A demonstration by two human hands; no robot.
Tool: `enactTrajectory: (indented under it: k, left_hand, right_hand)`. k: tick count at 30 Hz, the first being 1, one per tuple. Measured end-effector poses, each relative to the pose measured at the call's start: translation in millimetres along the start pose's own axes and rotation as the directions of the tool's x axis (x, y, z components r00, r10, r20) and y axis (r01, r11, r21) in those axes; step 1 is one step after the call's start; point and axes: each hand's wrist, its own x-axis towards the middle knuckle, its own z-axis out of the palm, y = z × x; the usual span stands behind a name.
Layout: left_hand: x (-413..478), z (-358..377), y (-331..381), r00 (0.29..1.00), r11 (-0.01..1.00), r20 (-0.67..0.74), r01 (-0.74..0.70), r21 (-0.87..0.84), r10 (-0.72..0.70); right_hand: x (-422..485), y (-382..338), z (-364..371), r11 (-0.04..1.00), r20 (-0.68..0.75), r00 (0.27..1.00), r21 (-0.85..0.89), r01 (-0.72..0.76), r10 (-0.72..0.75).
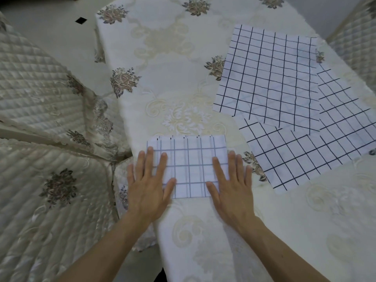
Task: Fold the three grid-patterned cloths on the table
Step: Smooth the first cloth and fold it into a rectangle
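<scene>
1. The folded cloth (189, 165) is white with a thin grid, its lines paler and more grey-blue than on the other two; short dark dashes mark its far edge
2. The upper flat cloth (268, 78) is white, crossed by a bold black grid of squares
3. The lower flat cloth (305, 155) has the same white ground and black grid
4. The bench covering (173, 82) is cream and ivory, patterned with pale gold scrolls and scattered brown-grey rose bouquets
5. The quilted covers (40, 82) at left are off-white, stitched in diamonds, with similar brown-grey flower motifs and a lace-like trim
6. The floor (61, 37) is pale cream, with one small black diamond inset (81, 20)
</scene>
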Motion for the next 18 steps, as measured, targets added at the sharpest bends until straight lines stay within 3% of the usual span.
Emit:
enactTrajectory:
  k: [6, 9, 14, 18]
  left_hand:
    - [1, -12, -11, 1.0, 0.999, -0.006, -0.026, -0.04, 0.026]
    - [-3, -19, -22, 0.991, 0.987, -0.041, -0.128, -0.099, 0.124]
    - [-18, -31, -50, 0.964, 0.927, -0.1, -0.265, -0.266, 0.247]
    - [-25, -41, -63, 0.947, 0.907, -0.053, -0.317, -0.275, 0.315]
  right_hand:
    - [-4, 18, -11, 0.997, 0.001, 0.999, 0.057, -0.05, 0.05]
    - [-4, 15, -20, 0.987, -0.021, 0.999, 0.153, -0.041, 0.045]
    - [-13, -1, -19, 0.961, -0.083, 0.996, 0.274, 0.032, -0.01]
    - [-19, -23, -15, 0.927, -0.122, 0.989, 0.356, 0.122, -0.083]
